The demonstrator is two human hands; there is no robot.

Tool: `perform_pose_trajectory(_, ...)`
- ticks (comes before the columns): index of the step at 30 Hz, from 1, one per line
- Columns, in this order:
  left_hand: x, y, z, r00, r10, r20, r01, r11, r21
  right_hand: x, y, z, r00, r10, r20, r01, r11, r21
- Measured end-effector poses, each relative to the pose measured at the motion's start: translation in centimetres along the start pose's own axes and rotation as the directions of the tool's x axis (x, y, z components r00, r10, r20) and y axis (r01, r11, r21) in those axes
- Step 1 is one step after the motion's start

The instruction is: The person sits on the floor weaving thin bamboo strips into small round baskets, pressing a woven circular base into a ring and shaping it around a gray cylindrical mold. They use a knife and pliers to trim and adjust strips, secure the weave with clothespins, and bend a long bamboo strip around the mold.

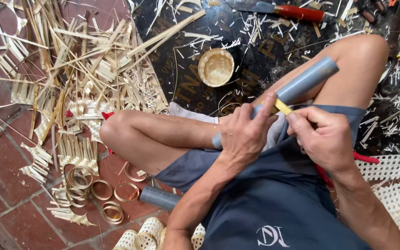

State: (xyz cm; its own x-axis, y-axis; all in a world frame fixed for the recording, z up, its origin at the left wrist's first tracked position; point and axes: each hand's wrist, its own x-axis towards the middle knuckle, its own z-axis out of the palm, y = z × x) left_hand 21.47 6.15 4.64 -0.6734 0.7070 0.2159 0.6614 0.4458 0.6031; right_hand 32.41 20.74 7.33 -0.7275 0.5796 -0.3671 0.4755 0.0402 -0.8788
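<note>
Hands: left hand point(245, 134) clamped round grey tube point(297, 87), steadying it over lap; right hand point(326, 137) pinches yellow bamboo strip point(282, 107) against tube.
Floor: bamboo rings point(92, 190), offcuts w/in reach.
</note>
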Motion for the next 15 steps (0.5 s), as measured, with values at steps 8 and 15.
perform_pose_trajectory(8, -3.0, -1.3, -0.8, 0.894, -0.079, 0.441, 0.444, 0.291, -0.848, 0.6, -0.6, -1.2, 0.962, -0.249, 0.110, 0.135, 0.787, 0.602)
perform_pose_trajectory(15, -5.3, -2.8, 1.9, 0.675, 0.348, 0.650, 0.711, -0.540, -0.450, 1.0, -1.7, -0.9, 0.859, -0.441, 0.261, 0.205, 0.763, 0.613)
